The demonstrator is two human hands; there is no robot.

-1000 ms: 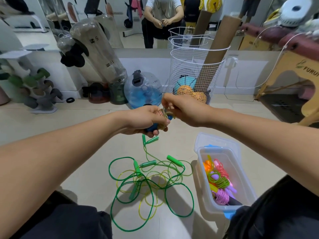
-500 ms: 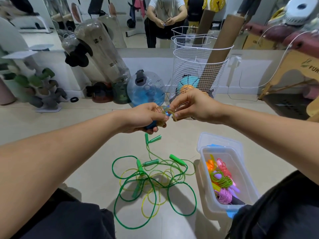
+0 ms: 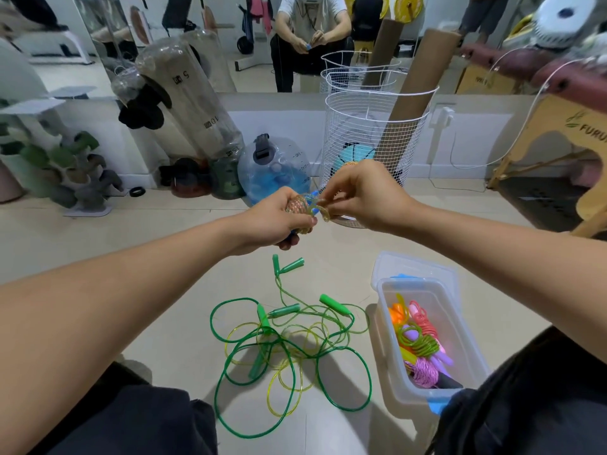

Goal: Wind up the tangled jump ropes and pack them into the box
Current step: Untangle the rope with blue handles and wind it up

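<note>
My left hand (image 3: pixel 274 221) grips a wound jump rope bundle (image 3: pixel 299 209) with blue handles and a pale amber cord, held up over the floor. My right hand (image 3: pixel 358 192) pinches the cord's loose end right beside the bundle. Below on the floor lies a tangle of green and yellow jump ropes (image 3: pixel 289 343) with green handles. A clear plastic box (image 3: pixel 460 339) stands at the right of the tangle and holds several wound ropes in orange, pink, green and purple.
A white wire basket (image 3: pixel 371 142) with cardboard tubes and balls stands just behind my hands. A blue water jug (image 3: pixel 276 172) and big clear bottles sit at the back left by the mirror wall. A wooden stand (image 3: pixel 565 152) is at the right.
Both hands have risen a little with the bundle. My right hand has shifted around the bundle's end, still pinching the cord.
</note>
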